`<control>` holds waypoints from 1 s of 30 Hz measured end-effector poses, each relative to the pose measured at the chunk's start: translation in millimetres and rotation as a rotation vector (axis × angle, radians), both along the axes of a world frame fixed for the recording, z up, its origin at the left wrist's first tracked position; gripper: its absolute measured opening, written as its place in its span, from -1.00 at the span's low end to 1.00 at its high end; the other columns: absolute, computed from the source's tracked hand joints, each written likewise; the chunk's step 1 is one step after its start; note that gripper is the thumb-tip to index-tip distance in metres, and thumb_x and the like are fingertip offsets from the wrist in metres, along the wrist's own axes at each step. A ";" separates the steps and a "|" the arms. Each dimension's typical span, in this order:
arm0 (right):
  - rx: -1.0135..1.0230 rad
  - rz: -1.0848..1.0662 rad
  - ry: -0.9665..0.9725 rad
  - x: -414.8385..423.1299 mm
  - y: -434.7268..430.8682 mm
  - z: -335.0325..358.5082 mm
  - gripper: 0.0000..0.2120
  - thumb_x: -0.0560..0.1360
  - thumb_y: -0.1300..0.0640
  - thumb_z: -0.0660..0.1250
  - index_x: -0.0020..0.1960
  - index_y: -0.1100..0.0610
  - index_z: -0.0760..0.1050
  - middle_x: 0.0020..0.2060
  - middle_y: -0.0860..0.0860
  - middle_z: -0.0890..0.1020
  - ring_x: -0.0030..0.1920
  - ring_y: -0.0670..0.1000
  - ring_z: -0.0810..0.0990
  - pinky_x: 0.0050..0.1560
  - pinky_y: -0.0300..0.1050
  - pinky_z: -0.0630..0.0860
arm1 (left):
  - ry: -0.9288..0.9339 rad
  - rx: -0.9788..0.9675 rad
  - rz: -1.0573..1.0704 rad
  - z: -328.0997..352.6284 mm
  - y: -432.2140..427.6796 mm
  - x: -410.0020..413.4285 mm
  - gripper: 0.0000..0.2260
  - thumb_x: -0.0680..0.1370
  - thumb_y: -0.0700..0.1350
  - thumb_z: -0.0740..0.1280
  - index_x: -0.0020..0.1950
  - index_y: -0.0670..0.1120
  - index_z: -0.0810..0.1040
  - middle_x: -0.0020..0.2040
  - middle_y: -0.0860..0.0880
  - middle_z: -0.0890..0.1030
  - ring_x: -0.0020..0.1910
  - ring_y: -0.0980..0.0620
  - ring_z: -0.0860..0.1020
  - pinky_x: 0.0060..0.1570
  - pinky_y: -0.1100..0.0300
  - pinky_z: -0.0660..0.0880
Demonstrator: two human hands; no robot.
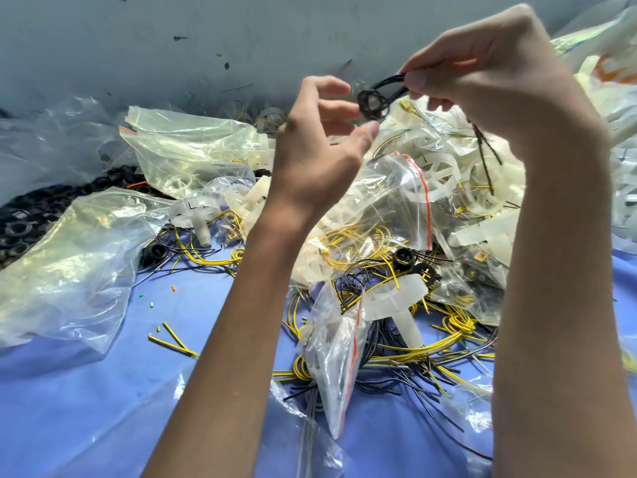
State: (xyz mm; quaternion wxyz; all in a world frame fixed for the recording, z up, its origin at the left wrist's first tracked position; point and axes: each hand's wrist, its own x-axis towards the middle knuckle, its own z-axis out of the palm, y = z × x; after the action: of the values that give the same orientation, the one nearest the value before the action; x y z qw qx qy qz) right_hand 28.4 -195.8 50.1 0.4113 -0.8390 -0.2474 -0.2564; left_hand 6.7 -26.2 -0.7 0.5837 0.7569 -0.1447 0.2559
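The right hand [489, 84] pinches the black wires [387, 85] between thumb and fingers. The black ring [373, 104] sits at their end. The left hand [317, 150] curves spread fingers round the ring; contact cannot be determined. Both are raised above the far right of the table [103, 408], over plastic bags [193, 139] and yellow wires [358, 236].

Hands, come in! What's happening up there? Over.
Right hand pinches black wires. Left hand at the black ring, grip unclear. Plastic bags below, out of the way.
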 end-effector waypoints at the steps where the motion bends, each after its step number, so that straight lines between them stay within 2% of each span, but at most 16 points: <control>1: 0.015 -0.031 0.023 1.7 -4.4 -0.8 -0.84 0.40 0.18 0.44 -0.01 0.07 0.66 -0.31 0.00 0.66 -0.39 -0.14 0.57 -0.30 -0.26 0.50 | 0.024 0.070 0.003 -1.8 -1.0 0.6 -0.73 0.48 -0.15 0.43 0.13 -0.05 0.44 0.01 0.00 0.59 -0.04 0.14 0.55 -0.01 0.34 0.47; 5: 0.184 -0.215 0.119 13.3 -18.2 -7.6 -0.92 0.36 0.18 0.49 -0.16 0.07 0.62 -0.32 0.06 0.66 -0.34 -0.09 0.64 -0.25 -0.28 0.57 | -0.010 0.400 0.015 -10.9 -18.7 1.1 -0.75 0.53 -0.01 0.36 0.18 -0.01 0.52 0.17 -0.03 0.52 0.18 0.03 0.44 0.19 0.20 0.35; 7: 0.236 -0.278 0.166 17.1 -23.0 -8.8 -0.92 0.35 0.17 0.50 -0.25 0.08 0.60 -0.41 0.02 0.66 -0.38 -0.14 0.65 -0.35 -0.35 0.52 | -0.040 0.617 0.028 -22.5 -35.7 1.6 -0.72 0.54 0.04 0.31 0.23 0.04 0.52 0.27 -0.04 0.44 0.31 -0.02 0.31 0.27 0.11 0.28; 9: 0.226 -0.303 0.214 19.0 -25.1 -10.1 -0.89 0.36 0.17 0.50 -0.29 0.09 0.59 -0.52 -0.08 0.62 -0.45 -0.21 0.61 -0.46 -0.43 0.42 | -0.022 0.880 0.021 -38.0 -49.2 0.9 -0.68 0.55 0.08 0.27 0.30 0.10 0.47 0.41 -0.05 0.29 0.42 -0.03 0.13 0.32 -0.08 0.21; 12: 0.104 -0.304 0.257 19.9 -25.9 -12.7 -0.88 0.40 0.17 0.45 -0.30 0.05 0.60 -0.44 -0.05 0.65 -0.49 -0.23 0.53 -0.49 -0.44 0.37 | 0.058 1.116 -0.046 -59.0 -53.9 1.9 -0.72 0.57 0.05 0.22 0.27 0.10 0.50 0.51 -0.05 0.13 0.47 -0.04 0.00 0.34 -0.19 0.10; 15: -0.041 -0.256 0.306 17.5 -23.9 -11.3 -0.80 0.48 0.22 0.35 -0.26 0.00 0.60 -0.31 -0.02 0.65 -0.44 -0.21 0.49 -0.47 -0.43 0.34 | 0.101 1.076 0.048 -62.5 -52.3 1.9 -0.72 0.58 0.09 0.20 0.19 0.02 0.55 0.45 -0.06 0.23 0.43 -0.05 0.11 0.31 -0.16 0.19; 17: -0.102 -0.218 0.330 16.5 -21.9 -11.6 -0.74 0.50 0.28 0.30 -0.21 -0.05 0.62 -0.33 -0.04 0.64 -0.38 -0.16 0.51 -0.44 -0.35 0.34 | 0.087 0.983 0.183 -56.8 -50.4 3.3 -0.68 0.56 0.10 0.24 0.18 -0.07 0.54 0.35 -0.07 0.32 0.34 -0.06 0.24 0.23 -0.06 0.32; 19: -0.162 -0.197 0.347 15.0 -20.2 -12.6 -0.69 0.50 0.30 0.28 -0.17 -0.09 0.64 -0.36 -0.04 0.63 -0.29 -0.05 0.50 -0.32 -0.19 0.36 | 0.093 0.902 0.282 -50.2 -46.4 5.0 -0.69 0.53 0.01 0.29 0.20 -0.14 0.49 0.26 -0.11 0.37 0.26 -0.07 0.32 0.10 0.04 0.40; 20: -0.177 -0.181 0.355 14.3 -19.6 -12.8 -0.68 0.50 0.31 0.27 -0.14 -0.08 0.65 -0.37 -0.06 0.64 -0.28 -0.05 0.52 -0.28 -0.18 0.39 | 0.127 0.887 0.303 -47.5 -42.8 5.7 -0.69 0.52 -0.04 0.29 0.20 -0.15 0.48 0.24 -0.12 0.38 0.24 -0.09 0.33 0.07 0.06 0.41; 22: -0.182 -0.147 0.368 12.3 -18.8 -12.8 -0.71 0.51 0.31 0.28 -0.09 -0.04 0.67 -0.40 -0.13 0.65 -0.36 -0.19 0.56 -0.37 -0.37 0.41 | 0.211 0.881 0.308 -42.9 -34.1 6.0 -0.71 0.50 -0.11 0.26 0.19 -0.16 0.47 0.20 -0.15 0.40 0.21 -0.12 0.36 0.06 0.06 0.40; 24: -0.180 -0.142 0.356 12.0 -17.5 -13.4 -0.77 0.52 0.27 0.31 -0.10 0.01 0.67 -0.37 -0.18 0.67 -0.46 -0.27 0.52 -0.51 -0.47 0.32 | 0.260 0.839 0.299 -37.4 -25.4 7.0 -0.76 0.47 -0.16 0.24 0.12 -0.17 0.48 0.12 -0.16 0.45 0.17 -0.15 0.42 0.07 0.06 0.40; 27: -0.221 -0.138 0.324 12.5 -13.1 -13.9 -0.87 0.51 0.18 0.34 -0.14 0.03 0.65 -0.29 -0.18 0.69 -0.49 -0.24 0.48 -0.53 -0.41 0.30 | 0.301 0.723 0.260 -25.7 -15.2 7.4 -0.74 0.44 -0.20 0.26 0.11 -0.17 0.52 0.13 -0.14 0.54 0.15 -0.14 0.49 0.15 0.08 0.43; 30: -0.222 -0.137 0.308 13.0 -3.9 -12.7 -0.91 0.49 0.14 0.36 -0.17 0.06 0.63 -0.31 -0.14 0.69 -0.49 -0.22 0.44 -0.45 -0.32 0.35 | 0.286 0.594 0.211 -16.2 -9.4 5.4 -0.79 0.42 -0.22 0.29 0.04 -0.07 0.52 0.12 -0.12 0.59 0.11 -0.10 0.52 0.14 0.12 0.45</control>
State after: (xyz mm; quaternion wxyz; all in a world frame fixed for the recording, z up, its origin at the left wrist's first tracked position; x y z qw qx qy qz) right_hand 41.4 -199.7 37.4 0.3309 -0.9233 -0.1507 -0.1237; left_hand 12.1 -35.5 -16.9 0.3227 0.9327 -0.0505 0.1529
